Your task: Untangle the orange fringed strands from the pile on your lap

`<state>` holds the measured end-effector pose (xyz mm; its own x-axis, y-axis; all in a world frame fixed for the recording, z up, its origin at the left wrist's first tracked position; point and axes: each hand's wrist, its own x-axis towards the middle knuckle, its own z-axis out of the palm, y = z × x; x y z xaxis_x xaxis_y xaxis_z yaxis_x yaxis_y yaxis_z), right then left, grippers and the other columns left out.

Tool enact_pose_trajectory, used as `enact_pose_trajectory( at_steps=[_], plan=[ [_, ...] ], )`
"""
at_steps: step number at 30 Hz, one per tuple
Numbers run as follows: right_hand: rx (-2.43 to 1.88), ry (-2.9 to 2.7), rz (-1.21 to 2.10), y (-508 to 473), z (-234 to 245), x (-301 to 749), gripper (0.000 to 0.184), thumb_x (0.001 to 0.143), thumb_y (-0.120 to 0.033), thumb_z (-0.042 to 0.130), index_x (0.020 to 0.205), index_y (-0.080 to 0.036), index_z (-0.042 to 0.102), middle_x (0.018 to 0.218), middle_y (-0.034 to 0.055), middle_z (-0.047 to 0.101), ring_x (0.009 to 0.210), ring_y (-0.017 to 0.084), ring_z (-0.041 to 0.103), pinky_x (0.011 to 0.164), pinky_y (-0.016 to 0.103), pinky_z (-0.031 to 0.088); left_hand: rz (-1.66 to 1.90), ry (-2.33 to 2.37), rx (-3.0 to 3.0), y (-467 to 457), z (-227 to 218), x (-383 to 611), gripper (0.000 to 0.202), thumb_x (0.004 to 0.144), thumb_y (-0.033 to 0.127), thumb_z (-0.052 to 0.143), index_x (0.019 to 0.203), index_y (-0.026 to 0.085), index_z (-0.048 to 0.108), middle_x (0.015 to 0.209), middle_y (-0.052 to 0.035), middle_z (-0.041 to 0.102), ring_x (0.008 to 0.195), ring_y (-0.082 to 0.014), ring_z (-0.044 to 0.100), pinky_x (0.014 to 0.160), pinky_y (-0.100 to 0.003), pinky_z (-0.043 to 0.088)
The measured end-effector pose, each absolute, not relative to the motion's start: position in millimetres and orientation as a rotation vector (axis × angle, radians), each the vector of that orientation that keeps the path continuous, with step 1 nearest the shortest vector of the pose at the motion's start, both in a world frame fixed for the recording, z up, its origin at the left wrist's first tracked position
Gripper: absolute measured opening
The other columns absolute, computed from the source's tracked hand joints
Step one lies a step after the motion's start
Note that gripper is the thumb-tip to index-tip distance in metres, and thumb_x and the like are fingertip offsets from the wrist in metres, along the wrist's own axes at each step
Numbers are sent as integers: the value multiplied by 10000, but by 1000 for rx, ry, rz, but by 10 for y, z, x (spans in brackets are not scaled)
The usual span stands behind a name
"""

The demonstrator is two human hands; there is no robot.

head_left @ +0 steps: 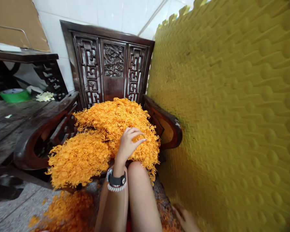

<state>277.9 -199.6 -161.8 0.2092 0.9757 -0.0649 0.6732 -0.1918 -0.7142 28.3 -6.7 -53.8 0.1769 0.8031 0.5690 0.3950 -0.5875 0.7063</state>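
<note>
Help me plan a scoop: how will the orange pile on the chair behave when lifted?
The orange pile is probably light and floppy, being thin, fluffy strands. Those strands curl together, so it may lift in tangled clumps.

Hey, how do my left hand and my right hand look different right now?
Your left hand is out over the orange heap; your right hand is low, near the yellow mat. The left wrist wears a dark band and a pale coil; none shows on the right. The left shows whole, while the right is cut off by the frame. Both are ungloved.
</note>
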Motion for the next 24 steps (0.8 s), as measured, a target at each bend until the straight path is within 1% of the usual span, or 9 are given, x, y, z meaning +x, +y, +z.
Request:
enact_pose_trajectory(
  at_steps=[4, 6, 8, 11, 13, 16, 19, 21, 24],
  plan=[
    [-1615, -1507, 586, -1593, -1256, 2473, 260, 811, -429, 515, 783, -210, 654, 723, 56, 665, 681, 219, 629, 659, 317, 492, 1457, 877, 2068, -208, -405, 463, 233, 777, 365, 653, 965, 240, 711, 967, -31, 692, 944, -206, 530, 872, -358, 420],
    [-1486, -1420, 506, -1417, -1046, 2256, 240, 828, -399, 521, 925, -200, 614, 800, 47, 644, 678, 172, 588, 655, 278, 470, 1378, 787, 2127, -267, -377, 584, 245, 787, 363, 642, 999, 258, 706, 987, -19, 700, 958, -204, 528, 884, -362, 409],
    [-1384, -1305, 439, -1237, -878, 2083, 256, 846, -406, 497, 977, -191, 548, 831, 31, 602, 663, 138, 538, 630, 250, 441, 1277, 737, 2190, -294, -383, 687, 237, 803, 341, 630, 1017, 268, 702, 1007, -11, 703, 974, -202, 530, 893, -366, 398],
    [-1397, -1241, 415, -985, -746, 1970, 217, 846, -407, 507, 865, -193, 482, 689, -35, 489, 585, 106, 441, 563, 216, 369, 1185, 711, 2241, -257, -441, 748, 223, 824, 275, 610, 1030, 280, 697, 1015, -2, 707, 984, -199, 542, 909, -379, 380],
    [-1423, -1244, 427, -864, -722, 1967, 217, 844, -404, 514, 817, -196, 462, 643, -52, 448, 553, 98, 403, 535, 212, 330, 1156, 707, 2246, -198, -488, 713, 225, 823, 273, 611, 1031, 292, 695, 1030, 3, 704, 990, -199, 553, 930, -390, 371],
    [-1424, -1277, 476, -789, -727, 1977, 225, 856, -396, 495, 770, -191, 470, 614, -52, 432, 539, 95, 379, 519, 217, 292, 1131, 684, 2225, -119, -533, 601, 240, 791, 330, 646, 1023, 293, 694, 1156, -5, 651, 1080, -207, 532, 981, -391, 363],
    [-1379, -1294, 524, -854, -734, 1946, 277, 870, -393, 471, 687, -187, 440, 582, -59, 357, 525, 83, 323, 510, 218, 262, 1225, 771, 2175, -73, -558, 496, 301, 769, 356, 664, 1061, 283, 669, 1298, -25, 542, 1206, -218, 449, 1048, -393, 324],
    [-1340, -1296, 557, -993, -730, 1910, 311, 874, -406, 459, 655, -190, 408, 570, -63, 318, 509, 75, 296, 492, 213, 256, 1315, 934, 2105, -40, -587, 443, 310, 793, 375, 631, 1087, 278, 647, 1331, -39, 498, 1248, -224, 408, 1073, -406, 297],
    [-1219, -1283, 712, -1325, -702, 1869, 338, 866, -428, 460, 629, -197, 390, 530, -70, 298, 450, 64, 253, 423, 199, 223, 1293, 1100, 2018, 24, -653, 359, 304, 886, 384, 479, 1127, 262, 617, 1345, -56, 478, 1278, -220, 385, 1087, -419, 274]
  ],
)
